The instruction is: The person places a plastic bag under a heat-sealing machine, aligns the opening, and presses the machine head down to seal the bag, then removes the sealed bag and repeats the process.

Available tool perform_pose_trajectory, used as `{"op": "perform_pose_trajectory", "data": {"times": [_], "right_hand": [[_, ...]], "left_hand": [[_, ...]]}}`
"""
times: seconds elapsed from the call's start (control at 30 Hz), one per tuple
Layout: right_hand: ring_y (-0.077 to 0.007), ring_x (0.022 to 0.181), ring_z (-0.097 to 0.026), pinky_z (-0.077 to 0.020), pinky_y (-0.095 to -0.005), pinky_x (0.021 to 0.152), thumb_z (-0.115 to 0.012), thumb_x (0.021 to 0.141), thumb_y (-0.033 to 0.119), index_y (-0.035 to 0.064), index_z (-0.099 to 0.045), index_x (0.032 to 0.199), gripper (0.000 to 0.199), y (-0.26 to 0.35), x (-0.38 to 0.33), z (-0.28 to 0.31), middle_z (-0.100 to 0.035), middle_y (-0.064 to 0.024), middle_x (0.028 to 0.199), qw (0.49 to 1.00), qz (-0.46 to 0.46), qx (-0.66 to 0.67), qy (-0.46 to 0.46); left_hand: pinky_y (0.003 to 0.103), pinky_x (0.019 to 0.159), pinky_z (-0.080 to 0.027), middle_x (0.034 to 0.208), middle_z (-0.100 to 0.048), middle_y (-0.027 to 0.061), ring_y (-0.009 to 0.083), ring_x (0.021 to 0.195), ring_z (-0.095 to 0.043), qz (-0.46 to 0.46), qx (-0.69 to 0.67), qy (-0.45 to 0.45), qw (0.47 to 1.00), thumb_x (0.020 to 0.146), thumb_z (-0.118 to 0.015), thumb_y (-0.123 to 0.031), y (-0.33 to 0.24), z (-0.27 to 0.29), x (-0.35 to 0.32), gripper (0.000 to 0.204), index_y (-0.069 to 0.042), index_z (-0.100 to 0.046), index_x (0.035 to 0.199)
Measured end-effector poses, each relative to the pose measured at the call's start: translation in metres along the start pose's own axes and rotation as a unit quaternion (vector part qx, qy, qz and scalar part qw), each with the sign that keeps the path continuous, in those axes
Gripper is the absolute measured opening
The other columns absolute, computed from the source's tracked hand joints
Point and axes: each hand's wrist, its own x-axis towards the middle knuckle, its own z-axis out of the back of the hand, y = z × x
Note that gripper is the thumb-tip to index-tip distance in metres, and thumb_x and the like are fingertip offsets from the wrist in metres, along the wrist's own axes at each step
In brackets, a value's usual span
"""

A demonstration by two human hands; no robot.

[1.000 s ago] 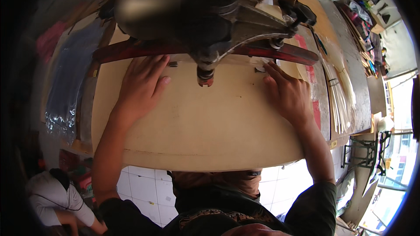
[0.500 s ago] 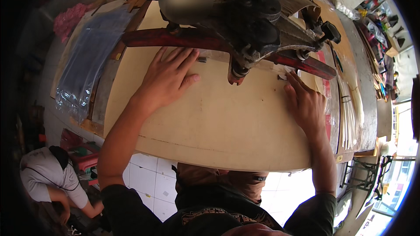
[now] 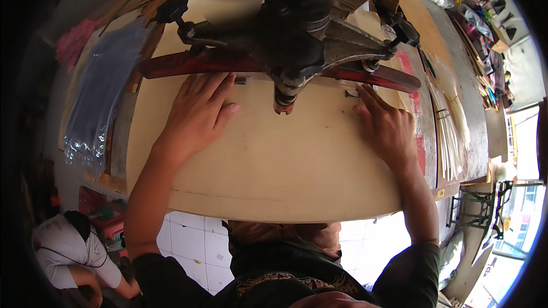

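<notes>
A large tan sheet [image 3: 274,159] lies flat below a heavy dark metal machine head [image 3: 291,51] with a long red bar [image 3: 188,64] across it. My left hand [image 3: 200,108] rests palm down on the sheet, fingers stretched forward to the bar's near edge and thumb apart. On the right, my right hand [image 3: 388,131] lies on the sheet too, its fingers reaching toward the bar beside a small dark piece [image 3: 352,94]. Another small dark piece [image 3: 241,81] sits by my left fingertips. Neither hand is wrapped round anything.
Bluish plastic sheets [image 3: 103,85] lie on the left of the table. Thin pale strips [image 3: 448,131] run along the right side, near a cluttered shelf [image 3: 485,51]. A person in a light shirt [image 3: 71,245] bends down at lower left. White floor tiles [image 3: 197,251] show below.
The whole view has shifted and turned slightly, so the machine and sheet appear further left. Both hands keep nearly the same places against the sheet and bar.
</notes>
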Motion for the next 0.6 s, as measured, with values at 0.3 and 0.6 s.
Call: {"op": "perform_pose_trajectory", "data": {"times": [0.3, 0.6], "right_hand": [[-0.0372, 0.073, -0.07, -0.0575, -0.044, 0.069, -0.054, 0.1, 0.037, 0.009, -0.066, 0.125, 0.04, -0.0028, -0.0028, -0.0013, -0.069, -0.0133, 0.12, 1.0, 0.011, 0.006, -0.001], [-0.0361, 0.071, -0.07, -0.0573, -0.0431, 0.066, -0.054, 0.099, 0.039, 0.0099, -0.064, 0.129, 0.043, -0.0029, -0.0027, -0.0057, -0.069, -0.0129, 0.122, 1.0, 0.015, 0.001, -0.005]], "left_hand": [[0.051, 0.116, -0.029, 0.145, -0.047, 0.0221, 0.0392, 0.135, -0.043, 0.006, -0.04, 0.014, 0.999, 0.099, -0.051, -0.023, -0.003, -0.0002, -0.0052, 0.049, 0.002, -0.046, 0.141], [0.052, 0.114, -0.031, 0.145, -0.046, 0.021, 0.0396, 0.133, -0.043, 0.016, -0.052, 0.004, 0.998, 0.099, -0.051, -0.021, -0.0058, -0.0013, -0.0068, 0.047, 0.003, -0.048, 0.139]]}}
